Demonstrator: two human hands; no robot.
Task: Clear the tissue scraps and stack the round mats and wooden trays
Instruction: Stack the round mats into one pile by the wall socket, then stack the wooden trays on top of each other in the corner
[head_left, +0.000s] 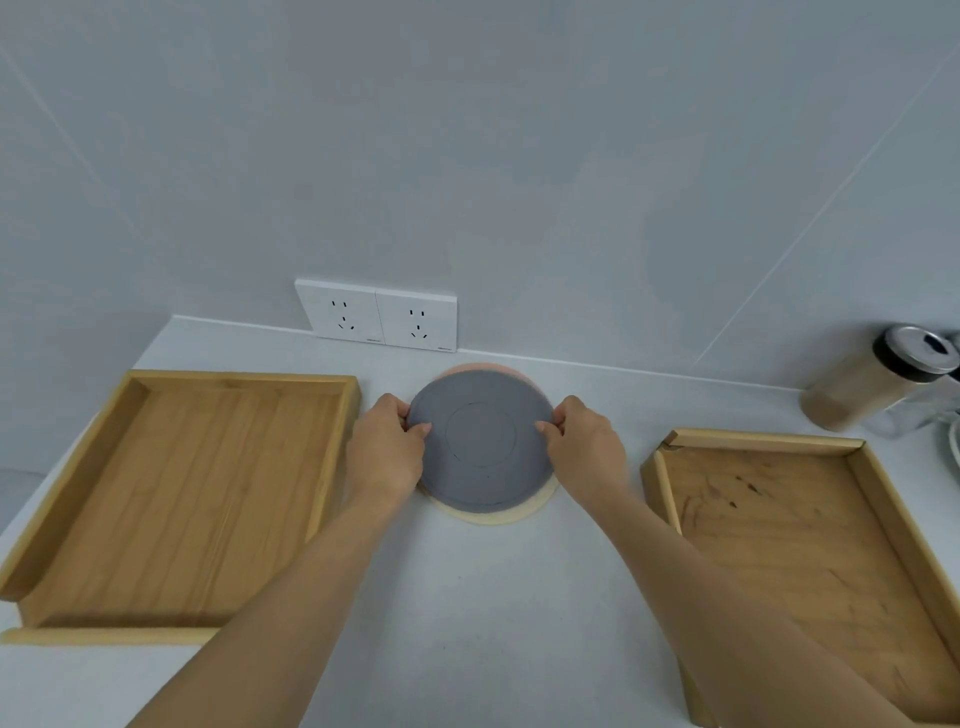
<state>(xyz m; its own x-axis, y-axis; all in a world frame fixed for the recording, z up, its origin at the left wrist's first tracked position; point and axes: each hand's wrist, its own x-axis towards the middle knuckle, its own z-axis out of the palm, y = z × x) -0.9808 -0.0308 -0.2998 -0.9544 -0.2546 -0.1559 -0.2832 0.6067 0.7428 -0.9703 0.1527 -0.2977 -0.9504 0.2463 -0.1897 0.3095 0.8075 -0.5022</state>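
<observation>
A grey round mat (480, 441) lies on top of a small pile in the middle of the white counter. A pink mat (480, 368) peeks out behind it and a cream mat (493, 515) shows at its front edge. My left hand (387, 439) pinches the grey mat's left rim and my right hand (584, 439) pinches its right rim. One wooden tray (182, 493) sits to the left of the pile. A second wooden tray (800, 545), darker and stained, sits to the right. I see no tissue scraps.
Two white wall sockets (376, 316) sit on the wall just behind the mats. A glass jar with a metal lid (878, 382) lies at the far right by the wall, with more glassware beside it. The counter ends past the left tray.
</observation>
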